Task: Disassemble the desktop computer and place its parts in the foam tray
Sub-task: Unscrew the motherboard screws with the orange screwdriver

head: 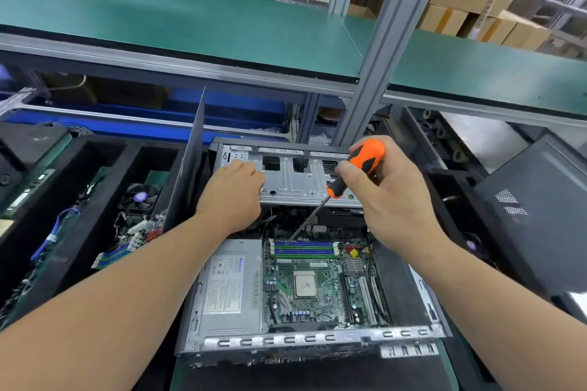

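An open desktop computer case (pixel 317 338) lies in front of me. Inside it are the green motherboard (pixel 320 289), a grey power supply (pixel 225 286) and a metal drive cage (pixel 295 179) at the far end. My left hand (pixel 233 194) rests on the cage's left part with curled fingers. My right hand (pixel 386 187) grips an orange-and-black screwdriver (pixel 355 173). Its shaft slants down-left, and the tip sits at the motherboard's edge by the RAM slots (pixel 303 247). The black foam tray (pixel 79 200) stands to the left with parts in it.
A removed side panel (pixel 187 165) stands upright between the tray and the case. Another black computer case (pixel 536 213) sits at the right. A grey metal post (pixel 374 51) rises behind the case, under a green shelf (pixel 190 19). In the tray lie a fan, cables and a board.
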